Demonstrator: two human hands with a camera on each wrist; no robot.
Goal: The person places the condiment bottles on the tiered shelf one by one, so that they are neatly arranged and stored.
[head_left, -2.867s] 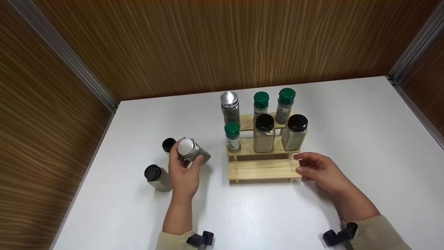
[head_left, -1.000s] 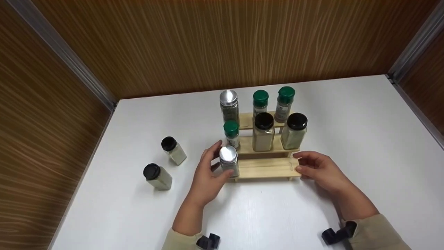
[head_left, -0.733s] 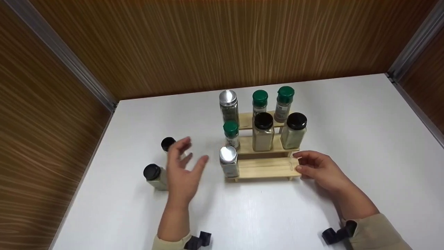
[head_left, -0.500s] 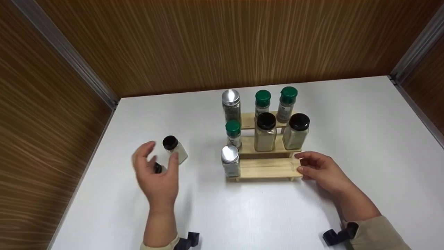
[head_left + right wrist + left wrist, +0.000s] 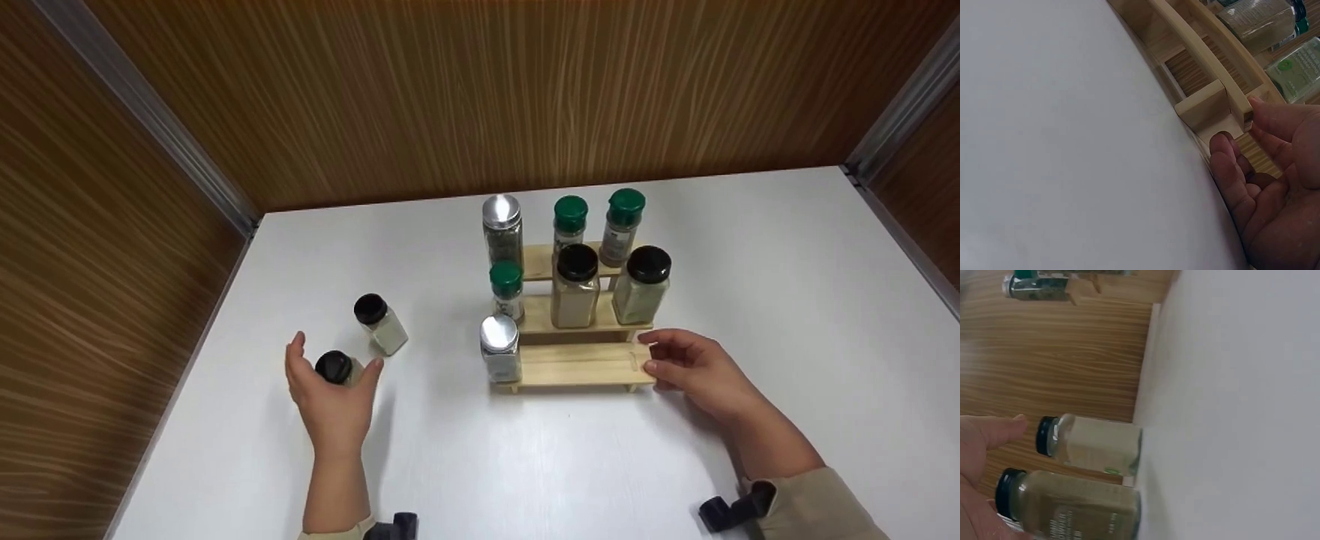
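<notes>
Near black-capped jar (image 5: 335, 367) on the counter (image 5: 525, 465) is loosely cupped by left hand (image 5: 330, 397), fingers wide, rack (image 5: 577, 364) end pinched by right hand (image 5: 694, 367); the neighbouring jar (image 5: 381, 324) could be knocked over if brushed.

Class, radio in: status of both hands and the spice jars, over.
Left hand open, cupped around black-capped jar, grip not closed. Right hand holds wooden rack by its end. Second black-capped jar stands just beyond; path unobstructed.

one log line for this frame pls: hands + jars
left hand: open around black-lid jar, grip not closed | right hand: holds rack end | bottom step: silver-lid jar
</notes>
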